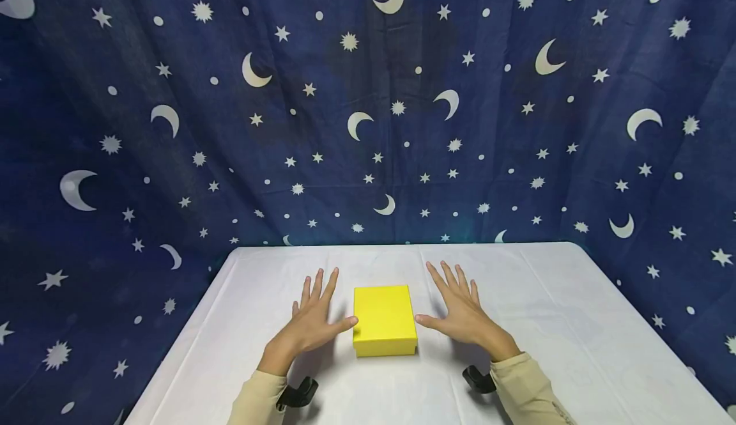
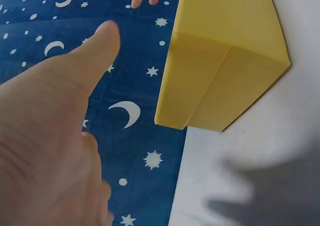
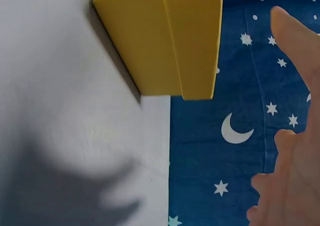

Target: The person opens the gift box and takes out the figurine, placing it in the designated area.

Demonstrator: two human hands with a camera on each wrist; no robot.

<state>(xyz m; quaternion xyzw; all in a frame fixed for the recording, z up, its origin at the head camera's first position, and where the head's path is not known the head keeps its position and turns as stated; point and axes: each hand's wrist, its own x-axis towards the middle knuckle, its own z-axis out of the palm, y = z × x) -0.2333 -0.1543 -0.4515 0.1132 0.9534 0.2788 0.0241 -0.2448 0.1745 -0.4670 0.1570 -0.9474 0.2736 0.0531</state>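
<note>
Dark blue fabric (image 1: 322, 118), printed with pale moons, stars and dots, hangs behind and to both sides of a white-covered table (image 1: 546, 303). Starting at the left, a beige sleeve (image 1: 257, 401) reaches in from the near edge of the view, with a black wrist device (image 1: 297, 393) on its inner side. Out of that sleeve comes the person's left hand (image 1: 310, 324), spread wide and holding nothing, its fingers pointing away from the person; the thumb stretches toward the box and overlaps its left edge in the head view, though the left wrist view shows the two apart. Next, between the hands, the yellow box (image 1: 384, 316) sits on the table, its flat top facing up and a seam line running along its sides. Just beyond it is the right hand (image 1: 462, 315), also spread wide and holding nothing, its thumb pointing at the box's right side without touching. Farther right, a second black device (image 1: 479, 380) sits beside the other beige sleeve (image 1: 530, 390).
</note>
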